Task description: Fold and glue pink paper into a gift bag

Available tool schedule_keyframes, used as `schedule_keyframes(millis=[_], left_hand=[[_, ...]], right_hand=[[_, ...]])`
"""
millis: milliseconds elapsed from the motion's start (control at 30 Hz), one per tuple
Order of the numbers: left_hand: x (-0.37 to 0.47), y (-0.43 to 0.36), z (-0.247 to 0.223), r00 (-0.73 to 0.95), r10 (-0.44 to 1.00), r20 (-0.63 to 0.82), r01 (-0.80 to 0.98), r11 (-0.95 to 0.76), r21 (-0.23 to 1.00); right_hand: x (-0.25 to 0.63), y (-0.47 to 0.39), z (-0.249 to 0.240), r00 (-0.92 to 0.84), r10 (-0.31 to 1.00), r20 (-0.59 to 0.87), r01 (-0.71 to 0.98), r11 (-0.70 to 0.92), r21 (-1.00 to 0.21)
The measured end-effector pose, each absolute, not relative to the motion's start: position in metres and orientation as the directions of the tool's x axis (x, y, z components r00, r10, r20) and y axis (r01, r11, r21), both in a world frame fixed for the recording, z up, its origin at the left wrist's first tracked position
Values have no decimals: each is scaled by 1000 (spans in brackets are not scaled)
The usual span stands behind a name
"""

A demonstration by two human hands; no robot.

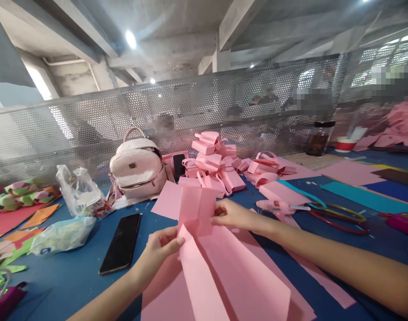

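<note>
A folded sheet of pink paper (244, 272) is held up between my hands in the middle of the head view. My left hand (164, 245) pinches its left edge near a fold, thumb on top. On the opposite edge, slightly higher, my right hand (232, 215) grips with thumb and fingers. One long flap on the left side stands bent up along a crease. Below it more flat pink sheets (160, 285) lie on the blue table. Just beyond the hands rises a pile of folded pink paper pieces (212, 162).
A black phone (120, 243) lies left of my left hand, near a plastic bag (63, 234). Behind stands a white backpack (137, 167). To the right are a pink glue gun (279, 206), ring-shaped hoops (339, 217) and blue paper (367, 196). A perforated metal screen (190, 102) closes the back.
</note>
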State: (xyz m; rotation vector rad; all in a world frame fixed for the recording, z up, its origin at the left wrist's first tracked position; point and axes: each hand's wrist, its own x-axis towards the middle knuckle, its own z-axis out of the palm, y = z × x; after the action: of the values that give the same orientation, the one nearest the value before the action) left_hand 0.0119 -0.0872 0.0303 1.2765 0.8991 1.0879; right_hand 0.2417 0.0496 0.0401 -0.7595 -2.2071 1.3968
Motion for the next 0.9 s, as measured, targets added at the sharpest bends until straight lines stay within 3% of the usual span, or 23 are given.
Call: schedule_keyframes(millis=[233, 667, 900], left_hand=[[19, -83, 22, 185, 983, -5, -124, 28, 992], [17, -81, 22, 77, 993, 91, 35, -94, 995], [12, -81, 35, 92, 982, 164, 125, -175, 977]], right_hand=[[244, 39, 41, -733, 679, 34, 260, 326, -909], [241, 29, 42, -705, 709, -18, 340, 316, -886], [245, 44, 68, -693, 710, 123, 279, 422, -863]])
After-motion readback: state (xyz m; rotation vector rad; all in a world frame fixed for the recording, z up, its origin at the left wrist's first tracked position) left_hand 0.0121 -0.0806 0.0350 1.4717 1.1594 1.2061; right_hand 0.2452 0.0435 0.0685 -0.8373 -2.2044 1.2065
